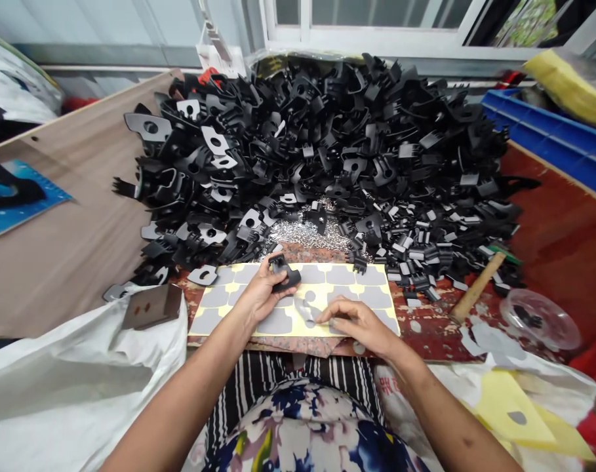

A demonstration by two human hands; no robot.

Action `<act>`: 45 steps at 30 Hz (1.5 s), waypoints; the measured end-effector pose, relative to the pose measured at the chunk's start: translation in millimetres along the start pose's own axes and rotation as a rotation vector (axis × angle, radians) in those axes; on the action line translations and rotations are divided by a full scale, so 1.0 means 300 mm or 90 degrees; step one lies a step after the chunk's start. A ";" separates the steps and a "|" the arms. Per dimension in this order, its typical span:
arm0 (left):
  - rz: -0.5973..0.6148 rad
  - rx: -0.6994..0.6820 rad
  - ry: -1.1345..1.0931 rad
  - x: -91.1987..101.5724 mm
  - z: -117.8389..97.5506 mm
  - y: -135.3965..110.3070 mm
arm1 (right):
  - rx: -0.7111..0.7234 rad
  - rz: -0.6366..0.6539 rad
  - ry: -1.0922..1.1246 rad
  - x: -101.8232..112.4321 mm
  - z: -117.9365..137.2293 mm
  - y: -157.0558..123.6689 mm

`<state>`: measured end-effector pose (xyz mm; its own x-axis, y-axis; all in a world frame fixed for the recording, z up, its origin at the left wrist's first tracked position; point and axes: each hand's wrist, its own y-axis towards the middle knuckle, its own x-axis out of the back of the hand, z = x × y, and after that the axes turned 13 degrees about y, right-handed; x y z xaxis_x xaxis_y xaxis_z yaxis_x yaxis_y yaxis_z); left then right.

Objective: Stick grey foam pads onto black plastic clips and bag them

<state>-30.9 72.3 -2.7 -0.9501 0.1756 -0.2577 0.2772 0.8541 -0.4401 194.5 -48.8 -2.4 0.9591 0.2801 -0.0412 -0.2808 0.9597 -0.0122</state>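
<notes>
My left hand [264,292] is closed round a black plastic part [288,278], held just above a yellow sheet of grey stickers [273,322]. Between the thumb and fingers of my right hand [359,321] is the edge of a grey sticker [305,311], which curls up from the sheet. Bare yellow backing shows around that sticker. The sheet lies flat at the table's front edge, with several rows of grey shapes on it. One small black clip [359,261] rests on the sheet's far edge.
A large heap of black plastic parts [322,131] fills the table's back. Small shiny metal pieces [310,233] lie before it. To the right are a wooden-handled tool [478,287], a clear round tub [538,319] and a blue crate [553,134]. A brown block [153,308] sits at left.
</notes>
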 end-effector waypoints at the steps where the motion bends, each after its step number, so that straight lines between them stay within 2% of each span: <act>1: -0.005 -0.010 0.003 -0.005 -0.004 -0.008 | 0.004 0.009 0.048 0.009 0.016 -0.002; 3: 0.002 -0.029 0.004 -0.021 -0.015 -0.038 | 0.060 -0.082 0.089 0.013 0.037 0.001; 6: 0.086 -0.018 -0.040 -0.055 -0.028 -0.107 | 0.151 -0.286 0.042 -0.013 0.040 0.021; 8: 0.144 0.002 -0.086 -0.081 -0.026 -0.150 | 0.172 -0.344 0.009 -0.037 0.033 0.036; 12: 0.190 0.022 -0.136 -0.118 -0.004 -0.187 | 0.179 -0.346 -0.032 -0.067 0.019 0.054; 17: 0.212 0.038 -0.156 -0.124 0.014 -0.181 | 0.178 -0.345 -0.054 -0.079 0.007 0.062; 25: 0.213 0.054 -0.195 -0.113 0.029 -0.174 | 0.174 -0.344 -0.080 -0.095 -0.009 0.076; 35: 0.211 0.055 -0.204 -0.103 0.030 -0.174 | 0.176 -0.342 -0.132 -0.118 0.011 0.081; 40: 0.211 0.018 -0.146 -0.109 0.028 -0.195 | 0.199 -0.329 -0.191 -0.127 0.029 0.085; 43: 0.164 -0.045 -0.057 -0.129 0.051 -0.201 | 0.203 -0.317 -0.238 -0.140 0.013 0.083; 45: 0.074 -0.108 0.020 -0.142 0.075 -0.199 | 0.219 -0.305 -0.297 -0.157 -0.011 0.075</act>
<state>-3.7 2.9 15.3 -0.9177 0.2907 -0.2708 0.3601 0.8967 -0.2575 142.8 -40.6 -4.0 0.9106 -0.2627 0.3191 0.1250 0.9108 0.3934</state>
